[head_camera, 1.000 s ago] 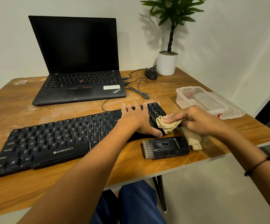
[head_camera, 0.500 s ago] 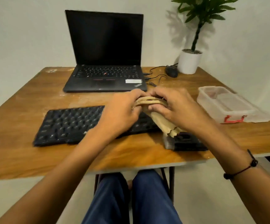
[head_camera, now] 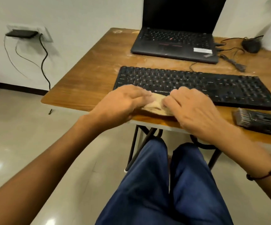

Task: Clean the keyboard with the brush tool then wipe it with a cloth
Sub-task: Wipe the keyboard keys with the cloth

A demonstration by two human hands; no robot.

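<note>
Tan cloth [head_camera: 154,105] bunched at table [head_camera: 89,78] front edge, just before black keyboard [head_camera: 196,86], pinched from both sides by left hand [head_camera: 121,106] and right hand [head_camera: 194,111]. Brush tool [head_camera: 259,121] flat beside keyboard's near right corner. Laptop [head_camera: 175,41] behind.

head view: single wide-angle camera worn on the person's head | faces forward and down, turned slightly left | close above both hands [head_camera: 157,104] and lap | takes in table [head_camera: 89,70] front edge, keyboard [head_camera: 196,83], laptop [head_camera: 177,38] beyond, floor and wall at left | no second view
</note>
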